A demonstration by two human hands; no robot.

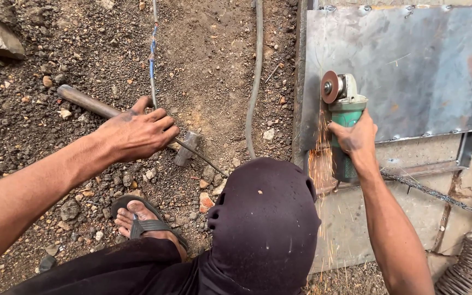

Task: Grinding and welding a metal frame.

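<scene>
Gravelly dirt ground (203, 60) lies beside the steel sheet (411, 65), where I see my right hand (356, 136) with fingers wrapped around a green angle grinder (345, 109), sparks falling from the sheet's edge. Away from the sheet, my left hand (137, 131) rests, fingers curled loosely, on a hammer (184, 150).

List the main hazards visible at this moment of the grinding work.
1. The right hand alone grips the green angle grinder while sparks fly; a snag on the metal sheet could kick it loose.
2. Sparks fall toward the bare foot in a sandal, which could be burned.
3. The left hand hangs over the hammer on loose gravel; footing looks unsteady.
</scene>
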